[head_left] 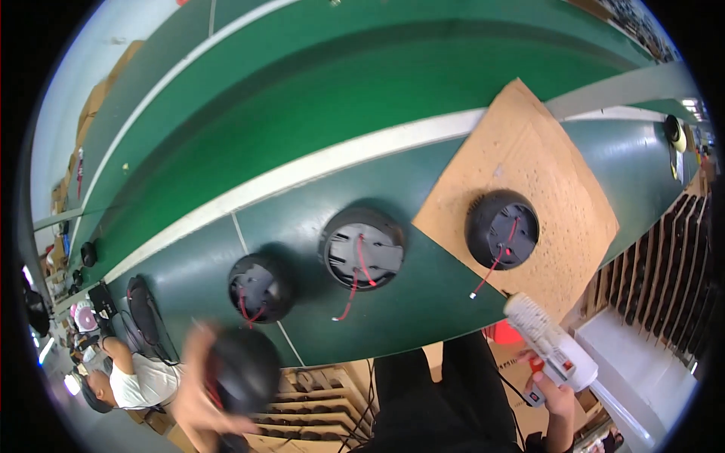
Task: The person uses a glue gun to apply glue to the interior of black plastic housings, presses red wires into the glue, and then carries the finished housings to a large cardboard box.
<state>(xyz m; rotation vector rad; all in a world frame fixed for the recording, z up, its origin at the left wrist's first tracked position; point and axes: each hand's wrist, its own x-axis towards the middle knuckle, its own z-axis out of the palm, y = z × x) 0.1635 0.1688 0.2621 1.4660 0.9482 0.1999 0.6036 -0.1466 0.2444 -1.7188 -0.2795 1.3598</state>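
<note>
My left hand [198, 392], smeared by motion, grips a black dome-shaped housing [245, 368] at the near left, off the bench edge. In my right hand [557, 396] is a white glue gun [555, 343], held by its grip with a finger at the red trigger. Its nozzle points toward a round black housing [502, 229] with red wires, which lies open side up on a brown cardboard sheet [563, 196]. The nozzle tip is apart from that housing. Two more black housings, one in the middle [362, 249] and one further left [260, 288], show grey insides and red wires.
A green conveyor belt [340, 98] runs behind the dark green bench [430, 302]. A co-worker in a white shirt [143, 381] is at the left, near a black bag [143, 309]. Racks of black parts stand below the bench [317, 411] and at the right [649, 257].
</note>
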